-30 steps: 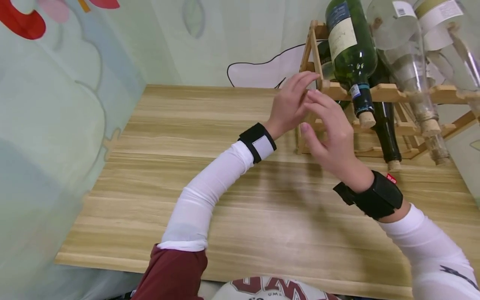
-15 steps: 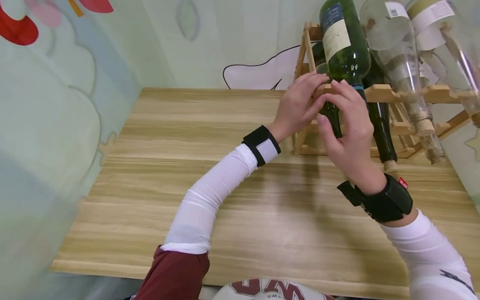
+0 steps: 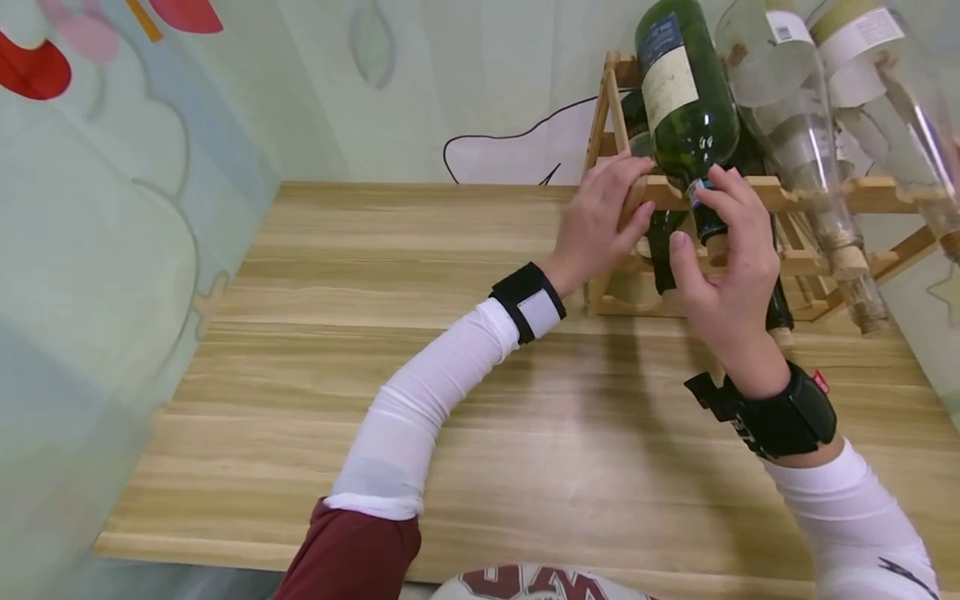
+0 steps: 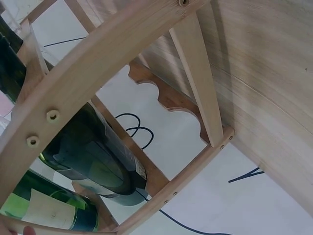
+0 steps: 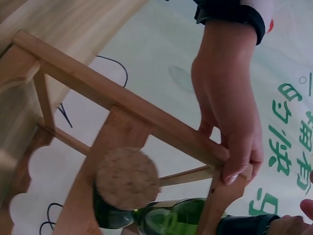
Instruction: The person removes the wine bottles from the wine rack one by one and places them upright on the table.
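My left hand (image 3: 600,218) grips the upper front corner of a wooden wine rack (image 3: 765,192); the right wrist view shows that hand's thumb and fingers (image 5: 237,164) around the corner. A green wine bottle (image 3: 693,104) with a cream label lies tilted, neck toward me, in the top tier's leftmost slot. Around its corked neck my right hand (image 3: 731,271) is loosely curved, fingertips overlapping the neck and thumb spread to the left. Below, a second dark green bottle (image 4: 93,152) lies in the lower tier, its cork (image 5: 128,178) facing front.
Clear corked bottles (image 3: 806,150) lie in the top slots to the right. Another dark bottle neck (image 3: 780,308) pokes out low behind my right hand. The rack stands on a wood-grain table (image 3: 360,267) against a patterned wall (image 3: 442,75).
My right hand has moved right, from beside the left hand to the green bottle's neck. The left hand has shifted slightly right and settled on the rack's corner, its thumb spreading.
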`<control>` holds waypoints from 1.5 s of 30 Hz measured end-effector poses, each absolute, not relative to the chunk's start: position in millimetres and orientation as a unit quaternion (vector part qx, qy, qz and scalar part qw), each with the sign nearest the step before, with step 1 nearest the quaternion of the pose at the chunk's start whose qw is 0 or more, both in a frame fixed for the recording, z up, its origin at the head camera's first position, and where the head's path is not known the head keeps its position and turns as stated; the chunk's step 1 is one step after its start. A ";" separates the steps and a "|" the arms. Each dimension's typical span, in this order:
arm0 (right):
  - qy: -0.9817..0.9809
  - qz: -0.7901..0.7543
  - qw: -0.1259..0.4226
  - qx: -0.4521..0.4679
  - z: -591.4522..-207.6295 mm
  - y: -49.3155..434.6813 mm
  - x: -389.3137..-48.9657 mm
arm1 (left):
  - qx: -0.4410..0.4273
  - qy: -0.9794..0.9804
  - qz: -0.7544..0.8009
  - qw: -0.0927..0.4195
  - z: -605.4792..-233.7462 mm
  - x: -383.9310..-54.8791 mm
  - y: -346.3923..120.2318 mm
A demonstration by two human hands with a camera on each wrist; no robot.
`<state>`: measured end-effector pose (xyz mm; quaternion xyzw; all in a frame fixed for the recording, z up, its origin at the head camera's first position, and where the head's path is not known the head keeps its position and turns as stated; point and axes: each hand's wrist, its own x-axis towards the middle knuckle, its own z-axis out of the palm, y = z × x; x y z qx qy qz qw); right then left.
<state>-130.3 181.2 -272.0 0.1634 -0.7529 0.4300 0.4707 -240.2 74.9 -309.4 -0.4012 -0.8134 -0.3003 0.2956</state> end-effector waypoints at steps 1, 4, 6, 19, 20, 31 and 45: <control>-0.755 0.431 0.467 0.160 -274.6 183.7 -131.6 | -0.400 -0.813 -0.302 0.296 -309.9 -239.8 74.9; -0.758 0.441 0.457 0.147 -284.3 191.3 -135.7 | -0.401 -0.811 -0.303 0.299 -311.5 -238.6 75.1; -0.758 0.451 0.451 0.137 -290.6 195.8 -137.7 | -0.400 -0.810 -0.306 0.299 -312.7 -237.4 75.4; -0.750 0.474 0.445 0.118 -312.9 213.4 -153.1 | -0.398 -0.798 -0.328 0.314 -317.6 -234.6 78.7; -0.750 0.474 0.446 0.119 -313.4 214.1 -154.1 | -0.398 -0.796 -0.330 0.316 -317.8 -234.7 78.7; -0.755 0.430 0.474 0.144 -312.1 220.6 -167.2 | -0.395 -0.790 -0.341 0.321 -317.4 -237.2 79.9; -0.783 0.348 0.492 0.152 -303.6 227.1 -181.1 | -0.389 -0.800 -0.340 0.306 -315.3 -236.9 80.7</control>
